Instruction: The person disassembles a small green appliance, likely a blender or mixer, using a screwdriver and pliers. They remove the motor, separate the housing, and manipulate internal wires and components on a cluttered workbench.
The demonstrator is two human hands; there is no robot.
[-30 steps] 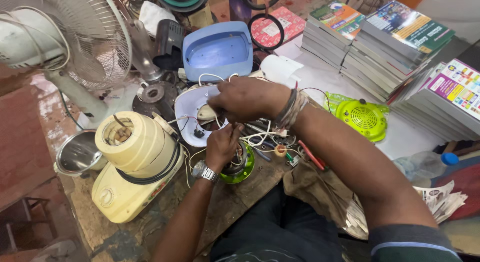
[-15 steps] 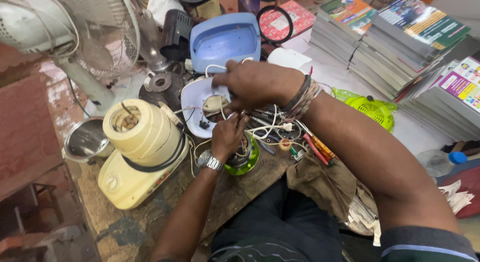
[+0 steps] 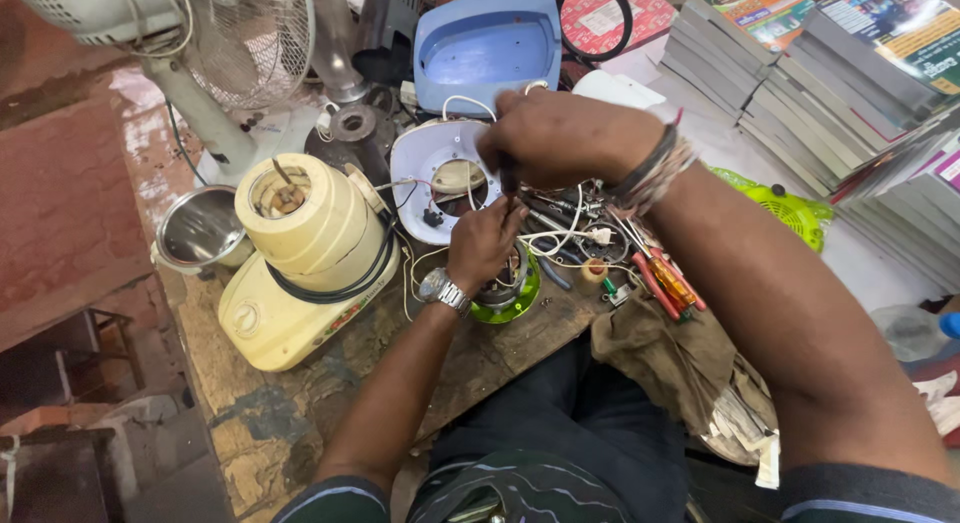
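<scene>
My left hand [image 3: 487, 245] clamps the motor [image 3: 503, 288] at the bench [image 3: 300, 383] edge; right hand [image 3: 565, 138] pinches a screwdriver [image 3: 509, 176] above it. Loose white wires [image 3: 560, 233] crowd the tip — a slip could nick one, I judge.

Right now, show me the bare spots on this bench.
Bare wood lies in front of the cream mixer base, and a smaller patch below the green-rimmed motor. Around both hands, wires and screwdrivers crowd everything.
</scene>
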